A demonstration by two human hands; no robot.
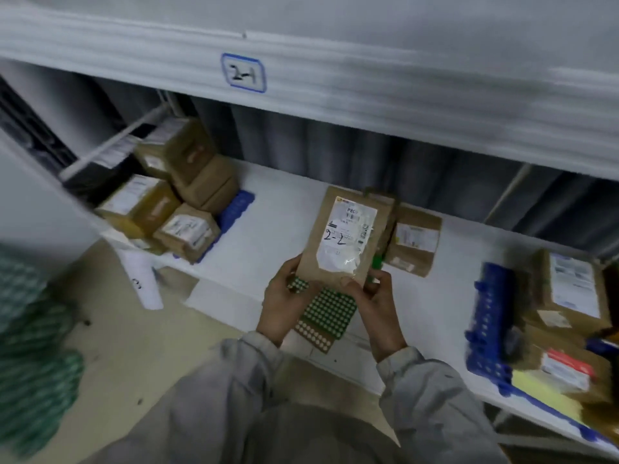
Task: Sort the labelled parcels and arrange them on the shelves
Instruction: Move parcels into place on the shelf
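I hold a flat brown parcel (345, 236) upright in front of a white shelf (281, 226). Its white label carries a handwritten "2-2". My left hand (284, 303) grips its lower left corner and my right hand (375, 303) pinches its lower right edge, thumb on the front. A green sheet of round stickers (326, 314) hangs under the parcel between my hands. The shelf edge above bears a blue-framed tag "2-1" (243, 73). A brown labelled box (413, 241) lies on the shelf just behind the parcel.
Several brown boxes (174, 199) are stacked at the shelf's left end beside a blue divider (234, 209). At the right, a blue rack (490, 326) fronts more boxes (572, 289). A green patterned bundle (30, 346) lies at the far left on the floor.
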